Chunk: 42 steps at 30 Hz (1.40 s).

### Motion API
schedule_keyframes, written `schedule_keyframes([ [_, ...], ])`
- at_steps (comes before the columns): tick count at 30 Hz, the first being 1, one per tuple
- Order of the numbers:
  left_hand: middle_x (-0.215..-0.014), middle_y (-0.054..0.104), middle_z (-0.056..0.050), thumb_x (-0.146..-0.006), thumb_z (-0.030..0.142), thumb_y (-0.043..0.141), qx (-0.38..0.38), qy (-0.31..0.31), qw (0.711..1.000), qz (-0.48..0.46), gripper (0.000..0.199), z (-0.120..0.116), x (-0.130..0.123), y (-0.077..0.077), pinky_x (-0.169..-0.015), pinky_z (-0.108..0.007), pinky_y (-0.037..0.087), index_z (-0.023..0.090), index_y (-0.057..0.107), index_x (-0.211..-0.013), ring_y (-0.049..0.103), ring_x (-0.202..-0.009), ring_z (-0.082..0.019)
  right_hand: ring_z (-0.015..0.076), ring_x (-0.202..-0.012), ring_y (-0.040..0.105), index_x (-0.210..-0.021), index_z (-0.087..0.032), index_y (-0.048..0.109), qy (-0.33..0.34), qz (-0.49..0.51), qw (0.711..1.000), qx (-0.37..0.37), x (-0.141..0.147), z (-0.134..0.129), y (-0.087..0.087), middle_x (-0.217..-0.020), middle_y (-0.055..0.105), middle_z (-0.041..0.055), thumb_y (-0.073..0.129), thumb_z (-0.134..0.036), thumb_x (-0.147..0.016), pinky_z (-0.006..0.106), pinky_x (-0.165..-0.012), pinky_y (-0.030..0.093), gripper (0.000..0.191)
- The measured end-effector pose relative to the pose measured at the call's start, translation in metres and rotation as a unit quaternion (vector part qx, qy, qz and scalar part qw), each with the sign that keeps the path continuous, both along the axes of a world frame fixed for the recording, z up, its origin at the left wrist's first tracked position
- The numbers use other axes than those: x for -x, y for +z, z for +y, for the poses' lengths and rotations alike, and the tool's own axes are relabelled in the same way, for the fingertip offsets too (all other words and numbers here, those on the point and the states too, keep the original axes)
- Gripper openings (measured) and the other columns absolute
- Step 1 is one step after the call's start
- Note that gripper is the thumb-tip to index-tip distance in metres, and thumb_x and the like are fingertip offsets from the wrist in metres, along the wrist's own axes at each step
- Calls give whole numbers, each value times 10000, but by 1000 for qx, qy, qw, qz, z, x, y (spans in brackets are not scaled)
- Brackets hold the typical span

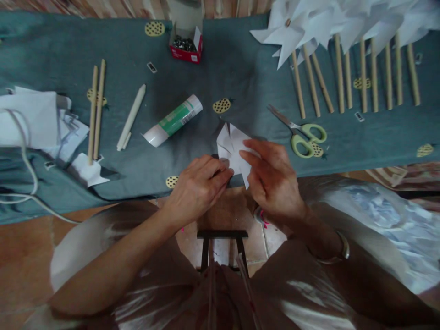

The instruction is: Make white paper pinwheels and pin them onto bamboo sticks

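A small white paper (235,153), cut in from its edges and partly folded like a pinwheel, is between my hands near the table's front edge. My left hand (201,185) pinches its lower left side, the thumb and fingers close together. From the right, my right hand (273,176) holds the paper, with two fingers reaching over its face and the thumb side at its lower point. The paper's right part is hidden under these fingers. Scissors with green handles (302,135) lie to the right. A glue stick (175,120) with a green label lies to the left.
Finished white pinwheels (288,27) on wooden sticks lie at the back right. A red box (185,50) of small metal pieces stands at the back. Leftward are a white pen (131,117), two sticks (96,110), paper sheets (30,119) and a white cable (29,169).
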<state>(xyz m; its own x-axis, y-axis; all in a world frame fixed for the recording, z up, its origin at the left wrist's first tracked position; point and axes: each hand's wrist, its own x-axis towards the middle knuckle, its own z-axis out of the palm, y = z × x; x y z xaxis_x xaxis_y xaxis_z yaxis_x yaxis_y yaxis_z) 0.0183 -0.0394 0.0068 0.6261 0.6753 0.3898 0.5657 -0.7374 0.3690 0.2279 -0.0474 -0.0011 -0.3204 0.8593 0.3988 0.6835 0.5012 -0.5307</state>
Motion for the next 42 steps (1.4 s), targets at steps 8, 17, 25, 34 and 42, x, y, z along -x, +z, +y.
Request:
schedule_keyframes([
  [8, -937, 712, -69, -967, 163, 587, -56, 30, 998, 13, 123, 17, 11, -1, -718, -327, 521, 151, 687, -1036, 611, -829, -185, 303, -1216, 627, -1258, -271, 654, -45, -4, 998, 35, -14, 10, 5, -1309, 669, 87, 488, -161, -928, 542, -1078, 481, 386],
  [17, -1102, 717, -102, -970, 183, 573, -57, 21, 998, -11, 199, 14, 7, 5, -753, -373, 530, 159, 629, -1160, 623, -930, -224, 301, -1172, 659, -1200, -230, 684, -46, -41, 997, 40, -14, 5, 12, -1280, 691, 114, 487, -202, -948, 526, -1073, 511, 321],
  [25, -1028, 731, -87, -965, 226, 611, -51, -15, 998, 40, 159, 2, -9, 6, -754, -360, 444, 135, 669, -1083, 624, -964, -237, 291, -1146, 663, -1172, -251, 690, -57, -47, 997, 38, -11, 0, 12, -1255, 704, 87, 493, -200, -944, 523, -1044, 532, 306],
  [34, -944, 731, -69, -979, 167, 573, -71, -11, 997, 40, 131, 6, -4, 2, -697, -354, 396, 131, 675, -1052, 611, -849, -212, 341, -1275, 582, -1249, -192, 630, 31, -71, 996, 52, -21, 2, 19, -1396, 610, 171, 645, -275, -869, 549, -1084, 493, 389],
  [42, -929, 751, -55, -974, 138, 571, -58, -16, 998, 18, 137, 7, 8, 4, -710, -343, 416, 143, 670, -1068, 640, -838, -193, 271, -1283, 600, -1176, -307, 651, 56, -19, 993, 99, -29, 5, 24, -1364, 644, 55, 611, -189, -905, 493, -1085, 511, 298],
])
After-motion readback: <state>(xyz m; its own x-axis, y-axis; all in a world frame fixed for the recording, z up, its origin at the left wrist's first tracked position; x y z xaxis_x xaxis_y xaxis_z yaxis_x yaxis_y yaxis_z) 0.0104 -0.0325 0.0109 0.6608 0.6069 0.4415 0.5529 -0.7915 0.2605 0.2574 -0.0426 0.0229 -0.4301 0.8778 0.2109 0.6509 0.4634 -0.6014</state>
